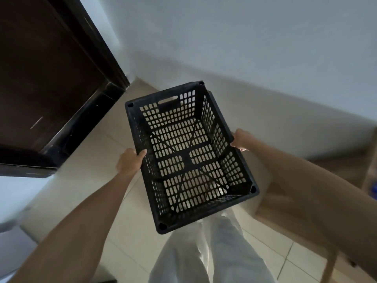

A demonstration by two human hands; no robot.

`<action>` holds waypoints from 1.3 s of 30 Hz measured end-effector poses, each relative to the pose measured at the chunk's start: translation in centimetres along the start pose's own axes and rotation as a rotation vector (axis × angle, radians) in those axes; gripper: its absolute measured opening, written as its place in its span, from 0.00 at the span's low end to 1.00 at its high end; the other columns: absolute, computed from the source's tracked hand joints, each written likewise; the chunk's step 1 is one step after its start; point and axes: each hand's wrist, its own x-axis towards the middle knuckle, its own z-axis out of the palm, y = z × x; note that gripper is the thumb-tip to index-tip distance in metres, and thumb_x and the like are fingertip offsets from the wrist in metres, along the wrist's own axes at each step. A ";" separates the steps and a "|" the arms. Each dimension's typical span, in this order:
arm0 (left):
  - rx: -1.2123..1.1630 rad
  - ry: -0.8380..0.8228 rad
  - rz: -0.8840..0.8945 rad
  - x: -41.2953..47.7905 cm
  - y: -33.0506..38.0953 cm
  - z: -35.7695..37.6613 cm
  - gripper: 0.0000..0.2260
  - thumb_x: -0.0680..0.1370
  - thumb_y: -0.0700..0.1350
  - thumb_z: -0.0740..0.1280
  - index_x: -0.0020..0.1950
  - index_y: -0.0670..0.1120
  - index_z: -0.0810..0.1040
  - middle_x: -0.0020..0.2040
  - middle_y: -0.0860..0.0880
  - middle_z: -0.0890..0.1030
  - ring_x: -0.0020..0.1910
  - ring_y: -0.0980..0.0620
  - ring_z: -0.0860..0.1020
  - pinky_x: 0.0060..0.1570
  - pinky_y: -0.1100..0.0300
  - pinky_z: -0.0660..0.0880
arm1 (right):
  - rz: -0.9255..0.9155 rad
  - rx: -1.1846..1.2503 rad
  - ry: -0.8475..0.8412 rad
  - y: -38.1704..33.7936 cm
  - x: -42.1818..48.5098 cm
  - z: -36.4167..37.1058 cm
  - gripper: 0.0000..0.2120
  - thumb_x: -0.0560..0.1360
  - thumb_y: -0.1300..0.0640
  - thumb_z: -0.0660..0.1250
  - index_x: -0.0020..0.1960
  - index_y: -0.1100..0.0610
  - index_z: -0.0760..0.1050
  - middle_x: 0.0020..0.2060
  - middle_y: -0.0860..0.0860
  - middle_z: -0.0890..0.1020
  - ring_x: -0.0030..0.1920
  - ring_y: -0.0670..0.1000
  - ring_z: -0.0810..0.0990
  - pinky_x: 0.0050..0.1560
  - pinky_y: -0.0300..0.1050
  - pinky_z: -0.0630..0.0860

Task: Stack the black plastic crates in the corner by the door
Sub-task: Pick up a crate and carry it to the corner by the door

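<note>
One empty black plastic crate [184, 158] with slotted walls and floor hangs in the air above the tiled floor, open side up. My left hand [130, 161] grips its left long rim, thumb over the edge. My right hand [241, 139] grips the right long rim. The crate tilts slightly, its far short end with a handle slot pointing toward the corner where the dark door [47, 78] meets the wall. No other crate is in view.
The dark wooden door and its frame stand at the upper left. A pale wall [244, 48] runs behind the crate. A wooden piece of furniture [285, 203] stands on the right under my right arm. My legs in light trousers [214, 254] show below the crate.
</note>
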 end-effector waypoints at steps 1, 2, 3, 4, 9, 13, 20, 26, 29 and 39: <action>0.002 -0.002 -0.012 1.1 0.6 0.2 0.22 0.79 0.60 0.63 0.53 0.40 0.77 0.49 0.41 0.82 0.48 0.41 0.81 0.52 0.48 0.78 | -0.019 -0.017 -0.005 -0.4 1.5 -0.5 0.15 0.76 0.61 0.65 0.62 0.65 0.72 0.54 0.62 0.80 0.49 0.58 0.79 0.48 0.47 0.75; 0.003 0.003 -0.026 2.3 1.3 0.4 0.23 0.79 0.60 0.64 0.54 0.40 0.76 0.49 0.41 0.82 0.49 0.41 0.81 0.51 0.49 0.77 | -0.039 -0.041 -0.015 -0.9 3.0 -1.2 0.16 0.76 0.62 0.65 0.63 0.64 0.72 0.53 0.62 0.80 0.48 0.58 0.79 0.46 0.46 0.75; 0.003 0.008 -0.038 3.4 1.9 0.5 0.23 0.78 0.61 0.64 0.54 0.40 0.76 0.49 0.42 0.82 0.49 0.41 0.81 0.50 0.50 0.76 | -0.047 -0.058 -0.030 -1.3 4.7 -1.8 0.17 0.76 0.62 0.65 0.64 0.64 0.72 0.51 0.61 0.80 0.46 0.57 0.78 0.45 0.45 0.74; -0.005 0.007 -0.047 4.6 2.5 0.8 0.24 0.78 0.62 0.64 0.55 0.41 0.76 0.50 0.42 0.81 0.49 0.41 0.81 0.49 0.51 0.76 | -0.040 -0.060 -0.046 -1.6 6.5 -2.3 0.16 0.76 0.61 0.65 0.63 0.64 0.72 0.48 0.59 0.79 0.45 0.56 0.76 0.44 0.44 0.73; -0.089 -0.037 -0.134 11.0 5.0 2.5 0.28 0.76 0.64 0.65 0.56 0.39 0.78 0.52 0.40 0.82 0.49 0.41 0.81 0.48 0.51 0.77 | -0.053 -0.104 -0.132 -4.4 15.2 -4.3 0.16 0.77 0.58 0.65 0.62 0.64 0.73 0.47 0.57 0.77 0.51 0.58 0.79 0.49 0.48 0.77; -0.131 -0.093 -0.194 16.1 6.1 4.5 0.31 0.76 0.68 0.61 0.56 0.40 0.79 0.52 0.41 0.83 0.52 0.40 0.81 0.54 0.45 0.78 | -0.034 -0.153 -0.140 -6.4 22.1 -4.8 0.19 0.75 0.56 0.68 0.62 0.63 0.71 0.44 0.54 0.74 0.44 0.54 0.75 0.38 0.44 0.71; -0.176 -0.185 -0.305 24.0 5.5 8.4 0.35 0.75 0.72 0.57 0.57 0.40 0.76 0.50 0.40 0.82 0.50 0.41 0.80 0.55 0.47 0.77 | -0.019 -0.181 -0.152 -9.7 33.1 -2.5 0.25 0.75 0.48 0.66 0.65 0.62 0.67 0.51 0.57 0.76 0.44 0.54 0.72 0.37 0.44 0.68; -0.261 -0.245 -0.359 31.4 4.0 12.5 0.36 0.77 0.69 0.56 0.64 0.37 0.74 0.60 0.37 0.79 0.58 0.40 0.78 0.61 0.47 0.75 | 0.015 -0.152 -0.135 -11.5 41.0 1.0 0.35 0.75 0.38 0.61 0.72 0.62 0.62 0.66 0.61 0.73 0.61 0.62 0.75 0.47 0.47 0.67; -0.341 -0.286 -0.407 34.3 2.9 15.1 0.36 0.78 0.68 0.55 0.67 0.38 0.72 0.64 0.38 0.77 0.61 0.40 0.77 0.60 0.49 0.74 | 0.048 -0.164 -0.155 -12.0 44.1 3.2 0.39 0.74 0.34 0.59 0.73 0.61 0.60 0.67 0.61 0.72 0.63 0.62 0.74 0.50 0.48 0.70; -0.393 -0.477 -0.465 40.3 0.7 21.1 0.26 0.80 0.59 0.57 0.65 0.39 0.73 0.60 0.38 0.80 0.59 0.39 0.78 0.61 0.48 0.74 | 0.100 -0.183 -0.180 -12.0 50.7 8.7 0.40 0.75 0.36 0.59 0.76 0.62 0.56 0.71 0.61 0.67 0.67 0.61 0.71 0.61 0.49 0.70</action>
